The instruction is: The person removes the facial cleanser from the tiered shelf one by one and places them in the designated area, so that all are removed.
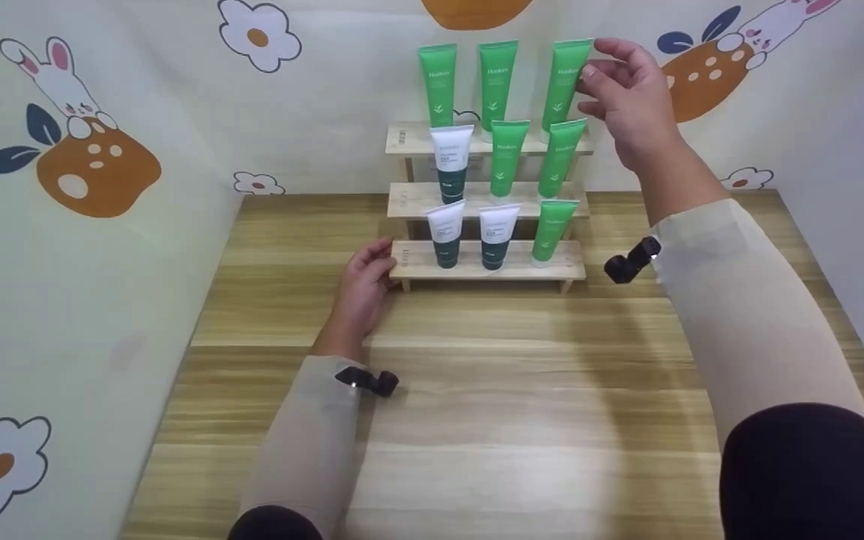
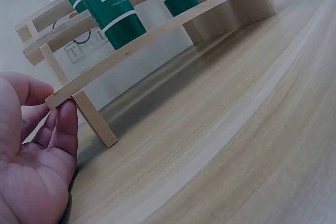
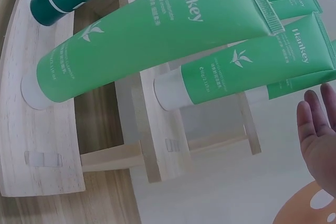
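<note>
A three-tier wooden display stand (image 1: 488, 271) bears upright squeeze tubes in rows. My left hand (image 1: 367, 285) pinches the left end of its lowest shelf (image 2: 100, 66), thumb above and fingers underneath. At the top right, my right hand (image 1: 631, 94) holds the right edge of a green tube (image 1: 568, 79) between thumb and fingers. That tube stands on the top shelf, partly hidden behind nearer green tubes in the right wrist view, where the fingers of my right hand (image 3: 320, 135) lie against its edge. Below it stand another green tube (image 1: 561, 159) and a bottom-row green tube (image 3: 152, 40).
White-and-dark-green tubes (image 1: 496, 236) fill the lower left of the stand, with one more white-topped tube (image 1: 452, 161) on the middle shelf. Two further green tubes, including one at top left (image 1: 439, 82), stand beside. A printed cloth (image 1: 312, 112) backs the wooden tabletop (image 1: 477, 375).
</note>
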Demonstrator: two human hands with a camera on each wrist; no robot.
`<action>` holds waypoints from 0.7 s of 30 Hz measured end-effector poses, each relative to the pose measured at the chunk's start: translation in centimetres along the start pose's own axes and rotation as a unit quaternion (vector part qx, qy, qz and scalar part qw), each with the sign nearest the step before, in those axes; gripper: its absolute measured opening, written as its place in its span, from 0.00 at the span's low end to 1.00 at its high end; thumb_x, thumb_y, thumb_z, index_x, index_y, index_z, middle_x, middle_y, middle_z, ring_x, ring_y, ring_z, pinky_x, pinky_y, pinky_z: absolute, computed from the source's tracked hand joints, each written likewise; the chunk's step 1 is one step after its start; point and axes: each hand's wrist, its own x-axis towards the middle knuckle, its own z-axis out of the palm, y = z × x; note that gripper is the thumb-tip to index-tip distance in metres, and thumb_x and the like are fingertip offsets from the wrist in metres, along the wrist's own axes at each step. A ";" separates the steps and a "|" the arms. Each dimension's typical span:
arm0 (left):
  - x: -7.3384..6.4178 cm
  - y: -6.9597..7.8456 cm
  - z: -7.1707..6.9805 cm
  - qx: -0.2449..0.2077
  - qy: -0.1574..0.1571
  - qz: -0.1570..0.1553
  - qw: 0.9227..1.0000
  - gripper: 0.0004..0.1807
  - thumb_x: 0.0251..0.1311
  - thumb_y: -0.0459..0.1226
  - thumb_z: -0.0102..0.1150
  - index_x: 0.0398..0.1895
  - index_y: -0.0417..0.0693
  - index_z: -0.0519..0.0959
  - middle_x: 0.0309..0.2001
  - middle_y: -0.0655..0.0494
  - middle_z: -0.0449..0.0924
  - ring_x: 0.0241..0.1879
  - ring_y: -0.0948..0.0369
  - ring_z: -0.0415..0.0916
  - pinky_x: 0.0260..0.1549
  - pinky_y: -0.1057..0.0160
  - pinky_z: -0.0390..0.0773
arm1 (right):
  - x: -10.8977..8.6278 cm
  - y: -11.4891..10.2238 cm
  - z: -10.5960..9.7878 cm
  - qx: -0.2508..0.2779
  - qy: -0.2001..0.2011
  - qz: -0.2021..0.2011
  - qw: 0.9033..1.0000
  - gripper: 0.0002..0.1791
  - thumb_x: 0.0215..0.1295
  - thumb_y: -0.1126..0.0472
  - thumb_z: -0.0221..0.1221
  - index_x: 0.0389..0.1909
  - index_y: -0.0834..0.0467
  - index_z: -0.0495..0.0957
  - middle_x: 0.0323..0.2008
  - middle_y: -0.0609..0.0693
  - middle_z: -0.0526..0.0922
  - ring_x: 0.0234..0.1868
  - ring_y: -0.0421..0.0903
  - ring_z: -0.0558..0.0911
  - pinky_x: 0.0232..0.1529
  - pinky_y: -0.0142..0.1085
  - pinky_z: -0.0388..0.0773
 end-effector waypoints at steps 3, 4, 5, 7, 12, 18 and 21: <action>-0.1 -0.1 -0.1 -0.009 -0.006 0.002 1.000 0.29 0.72 0.26 0.52 0.76 0.35 0.68 0.67 0.45 0.75 0.56 0.57 0.80 0.49 0.65 0.84 | 0.1 0.1 0.1 0.008 -0.004 0.006 1.000 0.26 0.73 0.56 0.67 0.69 0.47 0.74 0.62 0.50 0.81 0.66 0.50 0.84 0.71 0.42 0.79; -0.1 -0.1 -0.1 -0.012 -0.007 0.002 1.000 0.29 0.72 0.26 0.52 0.76 0.35 0.68 0.68 0.45 0.75 0.56 0.57 0.80 0.49 0.65 0.84 | 0.1 0.1 0.2 0.009 -0.007 0.008 1.000 0.25 0.73 0.56 0.67 0.69 0.48 0.75 0.62 0.50 0.81 0.66 0.51 0.84 0.71 0.42 0.79; -0.1 -0.1 -0.1 -0.016 -0.009 0.002 1.000 0.29 0.72 0.26 0.51 0.76 0.34 0.67 0.68 0.45 0.75 0.57 0.56 0.80 0.50 0.65 0.84 | 0.1 0.1 0.2 0.010 -0.009 0.010 1.000 0.25 0.73 0.56 0.66 0.69 0.48 0.75 0.63 0.50 0.81 0.66 0.51 0.84 0.71 0.42 0.79; -0.1 -0.1 -0.1 -0.023 -0.013 -0.002 1.000 0.30 0.72 0.25 0.50 0.77 0.34 0.66 0.67 0.45 0.74 0.57 0.56 0.79 0.51 0.64 0.84 | 0.1 0.2 0.3 0.009 -0.011 0.015 1.000 0.25 0.73 0.57 0.66 0.68 0.49 0.75 0.63 0.50 0.81 0.66 0.50 0.83 0.71 0.42 0.79; -0.1 -0.1 -0.1 -0.038 -0.016 -0.015 0.999 0.29 0.72 0.25 0.48 0.77 0.34 0.66 0.65 0.47 0.74 0.58 0.56 0.78 0.52 0.64 0.83 | 0.2 0.3 0.3 0.008 -0.012 0.021 1.000 0.24 0.74 0.57 0.66 0.68 0.49 0.76 0.62 0.50 0.81 0.66 0.50 0.83 0.71 0.41 0.80; 0.1 0.0 -0.2 -0.069 -0.026 -0.017 0.997 0.28 0.72 0.23 0.47 0.75 0.33 0.67 0.60 0.50 0.76 0.55 0.57 0.79 0.50 0.64 0.83 | 0.2 0.4 0.2 0.018 -0.008 0.020 1.000 0.23 0.73 0.58 0.66 0.66 0.49 0.76 0.61 0.50 0.81 0.65 0.50 0.83 0.70 0.41 0.80; 0.1 -0.1 -0.3 -0.072 -0.033 -0.013 0.997 0.28 0.72 0.23 0.47 0.76 0.32 0.66 0.59 0.51 0.77 0.55 0.58 0.79 0.50 0.64 0.83 | 0.2 0.5 0.0 0.021 -0.003 0.015 1.000 0.24 0.72 0.57 0.67 0.66 0.49 0.76 0.61 0.50 0.81 0.65 0.51 0.83 0.72 0.41 0.80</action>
